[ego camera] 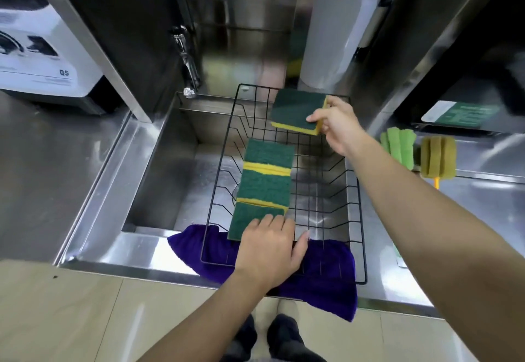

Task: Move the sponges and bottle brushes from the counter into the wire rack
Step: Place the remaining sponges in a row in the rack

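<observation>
A black wire rack (358, 197) sits over the steel sink. Three green-and-yellow sponges lie in a row along its left side: far (270, 153), middle (264, 185) and near (250, 217). My left hand (270, 251) rests on the near sponge and the rack's front edge, fingers spread. Above the rack's far right corner, my right hand (335, 123) pinches a fourth green-and-yellow sponge (298, 110). Two bottle brushes lie on the counter to the right, one light green (397, 146) and one olive (437, 157) with an orange handle.
A purple cloth (326, 265) hangs over the sink's front edge under the rack. A tap (187, 63) stands at the sink's back left. A white appliance (42, 58) sits at the far left, and a steel cylinder (338, 26) stands behind the rack.
</observation>
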A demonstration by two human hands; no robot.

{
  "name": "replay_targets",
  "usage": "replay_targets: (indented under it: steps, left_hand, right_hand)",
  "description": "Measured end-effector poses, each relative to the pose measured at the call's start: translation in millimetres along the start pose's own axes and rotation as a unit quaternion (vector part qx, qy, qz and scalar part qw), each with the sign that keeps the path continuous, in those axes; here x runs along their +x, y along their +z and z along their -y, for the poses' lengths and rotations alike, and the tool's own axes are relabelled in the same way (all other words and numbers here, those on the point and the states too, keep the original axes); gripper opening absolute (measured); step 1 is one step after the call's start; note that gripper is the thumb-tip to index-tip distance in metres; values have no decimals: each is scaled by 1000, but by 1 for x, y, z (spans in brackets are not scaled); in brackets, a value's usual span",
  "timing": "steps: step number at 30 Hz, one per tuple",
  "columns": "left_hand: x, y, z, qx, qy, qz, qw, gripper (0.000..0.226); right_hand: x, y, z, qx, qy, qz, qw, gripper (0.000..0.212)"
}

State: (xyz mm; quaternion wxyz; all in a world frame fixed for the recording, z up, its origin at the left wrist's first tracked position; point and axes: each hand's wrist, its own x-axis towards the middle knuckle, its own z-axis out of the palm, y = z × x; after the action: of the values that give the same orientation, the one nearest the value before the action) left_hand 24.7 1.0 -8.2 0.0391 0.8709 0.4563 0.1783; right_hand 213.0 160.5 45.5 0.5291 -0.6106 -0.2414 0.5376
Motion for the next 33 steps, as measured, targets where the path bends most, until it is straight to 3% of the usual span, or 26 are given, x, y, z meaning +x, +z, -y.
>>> replay_targets:
  steps: [4,9,15,21,26,33]
  left_hand:
    - [-1,0,-1,0,-15,8,1000,39]
    - [-2,1,-1,-7,-22,10,1000,36]
    - [-2,3,0,-12,-25,12,1000,34]
    - [-2,2,0,-21,-25,6,999,31]
    - [-2,2,-1,-24,-18,9,999,29]
    - [0,-1,0,-12,-11,33,999,30]
  right_hand:
    - [13,16,-12,-27,11,10,1000,63]
    - [25,29,-22,-29,32,23,999,48]
    - [30,36,-27,-189,56,64,978,75]
    - [36,37,-38,-283,65,32,956,62]
    - [32,35,-46,-411,5,0,911,48]
    - [16,28,-44,-470,-71,-33,879,43]
